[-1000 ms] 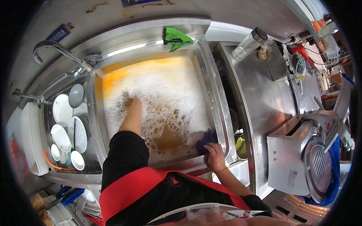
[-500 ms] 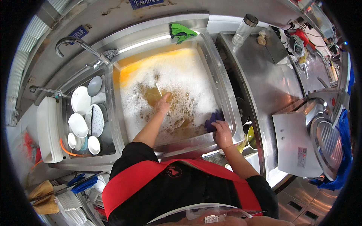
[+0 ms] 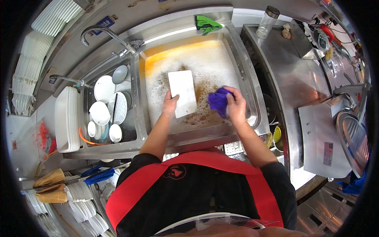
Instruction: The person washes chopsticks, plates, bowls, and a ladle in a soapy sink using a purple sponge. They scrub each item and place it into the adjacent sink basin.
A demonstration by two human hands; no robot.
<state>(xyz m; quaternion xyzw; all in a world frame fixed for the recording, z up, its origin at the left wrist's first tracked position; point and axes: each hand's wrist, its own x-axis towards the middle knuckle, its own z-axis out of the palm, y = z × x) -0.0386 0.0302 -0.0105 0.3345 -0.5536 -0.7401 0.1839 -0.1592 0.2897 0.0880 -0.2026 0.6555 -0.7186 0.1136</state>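
Note:
My left hand (image 3: 169, 103) grips the lower left edge of a white rectangular plate (image 3: 182, 91), thumb on its face. The plate is tilted up above the suds. To its right, my right hand (image 3: 236, 106) clutches a crumpled purple cloth (image 3: 219, 102), a small gap away from the plate. Both are over a large steel sink (image 3: 252, 85) holding brownish water under white foam. Whatever lies beneath the foam is hidden.
At left, a smaller basin holds white plates (image 3: 104, 89), bowls (image 3: 115, 133) and a perforated plate. A faucet (image 3: 106, 33) arches behind it. A green cloth (image 3: 208, 24) drapes over the sink's back rim. On the right steel counter (image 3: 284, 75) stands a glass jar (image 3: 268, 22).
My left hand has raised the white plate out of the foam, where only its edge showed. My right hand has lifted the purple cloth from the sink's near right corner toward the plate.

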